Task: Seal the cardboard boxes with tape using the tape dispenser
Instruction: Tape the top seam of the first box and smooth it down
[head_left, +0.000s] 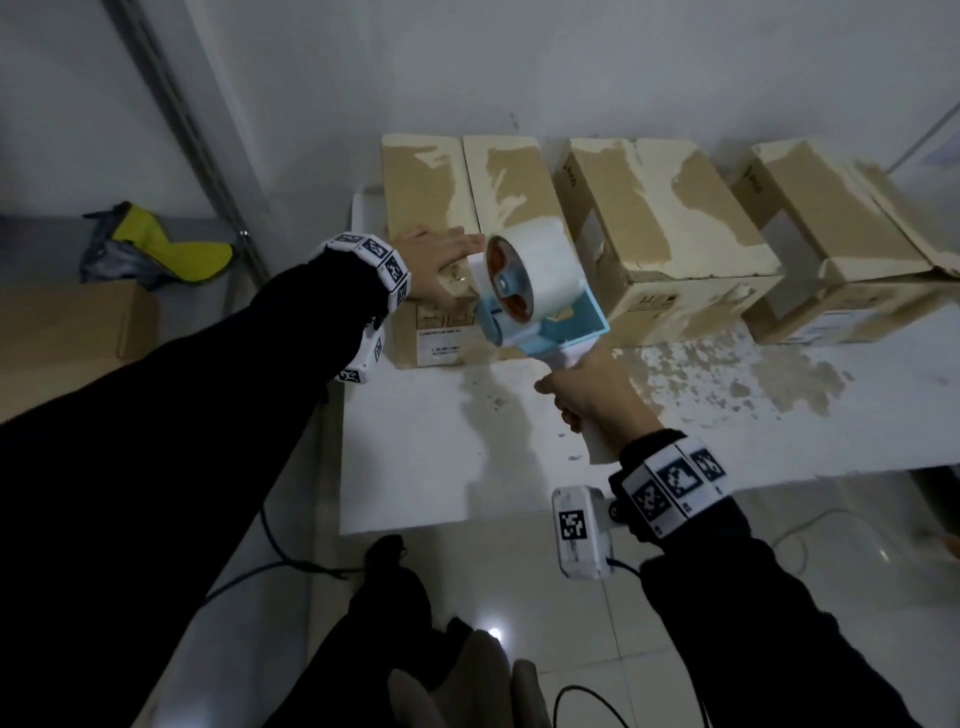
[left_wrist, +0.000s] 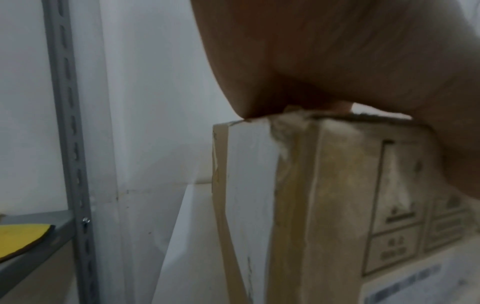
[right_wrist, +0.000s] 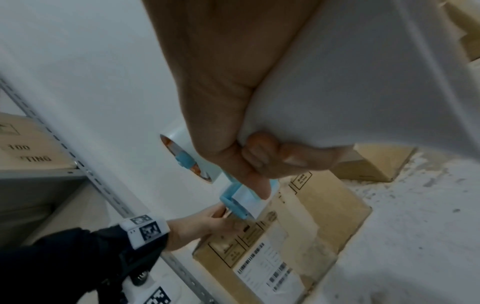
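Three worn cardboard boxes stand in a row on a white table (head_left: 426, 457). My left hand (head_left: 447, 254) lies flat, fingers straight, on the top front of the left box (head_left: 426, 192); the left wrist view shows the palm (left_wrist: 337, 61) pressing on that box (left_wrist: 311, 205). My right hand (head_left: 592, 400) grips the white handle of the tape dispenser (head_left: 530, 291), a blue frame carrying a white tape roll. The dispenser's head hangs over the left box's front edge, right beside my left fingers. In the right wrist view my fingers (right_wrist: 262, 152) curl round the handle (right_wrist: 363, 82).
The middle box (head_left: 660, 218) and the right box (head_left: 831, 223) sit further right against the wall. A grey metal shelf upright (head_left: 176, 119) stands at the left, with a yellow item (head_left: 171, 244) and another carton (head_left: 67, 332) on the shelf. Cables lie on the floor (head_left: 270, 566).
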